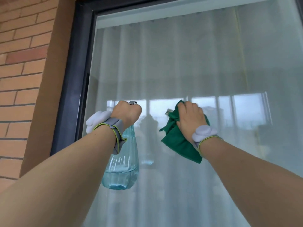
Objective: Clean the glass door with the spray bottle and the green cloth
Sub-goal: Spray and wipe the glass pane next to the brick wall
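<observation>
We hold the spray bottle [121,163] up in our left hand [127,113], fingers curled tight round its neck, so the clear blue body hangs below the wrist and the nozzle points at the glass door [188,63]; kept raised like this, it is ready for another squirt without our having to reach for it. The liquid sits low in the bottle, near the bottom. Our right hand [191,119] presses the green cloth [178,141] against the pane, fingers bent over the bunched top of it while a loose corner trails below the wrist; the bunching gives us a pad to push with. Whether the fingers truly pinch the fabric or only press it flat we cannot quite tell from behind the hand. Both hands work at the same height, left of the pane's middle, near the dark door frame [73,79]. Behind the glass hangs a pale curtain [164,54], and a brick wall [21,63] stands to the left
</observation>
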`<control>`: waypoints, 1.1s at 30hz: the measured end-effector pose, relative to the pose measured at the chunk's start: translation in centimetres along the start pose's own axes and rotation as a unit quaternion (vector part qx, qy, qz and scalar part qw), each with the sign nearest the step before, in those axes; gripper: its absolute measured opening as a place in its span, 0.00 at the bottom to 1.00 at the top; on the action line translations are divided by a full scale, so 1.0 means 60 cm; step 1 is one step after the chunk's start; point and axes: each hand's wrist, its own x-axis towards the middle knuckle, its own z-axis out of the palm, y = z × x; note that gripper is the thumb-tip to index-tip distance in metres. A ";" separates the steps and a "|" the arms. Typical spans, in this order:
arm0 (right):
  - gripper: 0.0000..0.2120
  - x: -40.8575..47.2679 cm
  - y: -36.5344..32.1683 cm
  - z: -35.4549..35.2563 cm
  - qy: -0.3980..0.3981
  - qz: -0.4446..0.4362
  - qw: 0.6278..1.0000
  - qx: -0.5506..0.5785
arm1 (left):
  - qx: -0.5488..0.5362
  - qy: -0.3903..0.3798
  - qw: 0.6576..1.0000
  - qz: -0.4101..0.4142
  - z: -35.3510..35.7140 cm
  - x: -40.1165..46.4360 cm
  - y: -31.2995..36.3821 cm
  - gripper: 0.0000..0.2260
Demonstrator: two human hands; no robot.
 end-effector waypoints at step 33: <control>0.22 -0.181 0.114 -0.028 -0.232 -0.299 0.925 0.025 | -0.040 -0.075 0.996 0.001 0.232 -0.101 0.106 0.13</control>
